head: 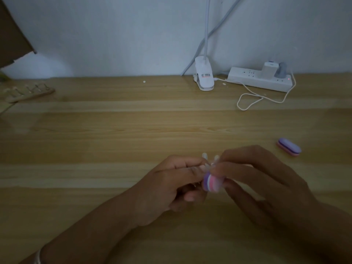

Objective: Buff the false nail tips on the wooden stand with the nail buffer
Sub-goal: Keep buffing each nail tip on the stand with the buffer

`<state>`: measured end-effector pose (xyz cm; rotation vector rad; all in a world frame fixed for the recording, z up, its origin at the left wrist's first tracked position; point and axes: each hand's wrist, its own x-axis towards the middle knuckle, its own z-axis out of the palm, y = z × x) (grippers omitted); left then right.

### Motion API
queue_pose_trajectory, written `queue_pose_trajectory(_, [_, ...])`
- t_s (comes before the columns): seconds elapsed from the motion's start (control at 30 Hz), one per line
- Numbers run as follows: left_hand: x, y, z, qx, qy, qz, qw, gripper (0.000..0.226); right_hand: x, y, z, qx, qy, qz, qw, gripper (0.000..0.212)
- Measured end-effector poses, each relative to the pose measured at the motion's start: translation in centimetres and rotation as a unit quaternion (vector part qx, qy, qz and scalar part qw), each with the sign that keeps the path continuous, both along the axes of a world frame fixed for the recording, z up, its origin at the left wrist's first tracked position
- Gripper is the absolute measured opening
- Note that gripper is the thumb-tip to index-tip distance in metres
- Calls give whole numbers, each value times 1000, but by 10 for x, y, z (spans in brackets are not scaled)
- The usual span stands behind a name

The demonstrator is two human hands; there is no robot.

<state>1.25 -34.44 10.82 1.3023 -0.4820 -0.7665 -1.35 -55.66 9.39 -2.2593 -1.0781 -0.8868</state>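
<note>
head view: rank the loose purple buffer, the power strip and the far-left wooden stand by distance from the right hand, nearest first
1. Loose purple buffer: on the table, just beyond and right of the right hand.
2. Power strip: at the back edge by the wall, straight ahead.
3. Wooden stand: far left, near the back.

stand [28, 93]: back left | lamp clip [203, 77]: back centre | power strip [261, 79]: right of clip | spare buffer [288, 147]: mid right

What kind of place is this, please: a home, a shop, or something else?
Probably a home desk used for nail craft: a wooden table against a plain wall, a clip-on lamp, a power strip, and a nail buffer.
</note>
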Motion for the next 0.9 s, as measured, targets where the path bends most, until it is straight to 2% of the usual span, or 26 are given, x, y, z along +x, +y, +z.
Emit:
queue_pose_trajectory(0.13, [2, 2, -1, -16, 23, -14, 999, 29, 4, -2, 2, 22, 14, -12, 1000, 24])
queue_pose_trajectory(0.27, [2, 4, -1, -28, 40, -27, 998, 23, -1, 3, 0, 27, 17, 20, 999, 27])
queue_pose_trajectory(0.4, [4, 4, -2, -27, 40, -38, 998, 26, 2, 0, 2, 27, 10, -5, 1000, 23])
queue_pose_trajectory(0.5, [4, 4, -3, -22, 44, -35, 998, 25, -1, 0, 0, -10, -3, 16, 1000, 26])
queue_pose_trajectory(0.6, [5, 6, -2, -21, 38, -54, 998, 29, 8, -9, -2, -42, -13, -25, 999, 23])
queue_pose_trajectory(0.73, [5, 5, 0, -12, -10, -38, 999, 28, 17, -16, 4, 26, 14, -113, 993, 17])
queue_pose_trajectory(0.9, [2, -3, -9, 3, -130, 40, 991, 25, 9, -9, 9, 73, 39, -100, 992, 17])
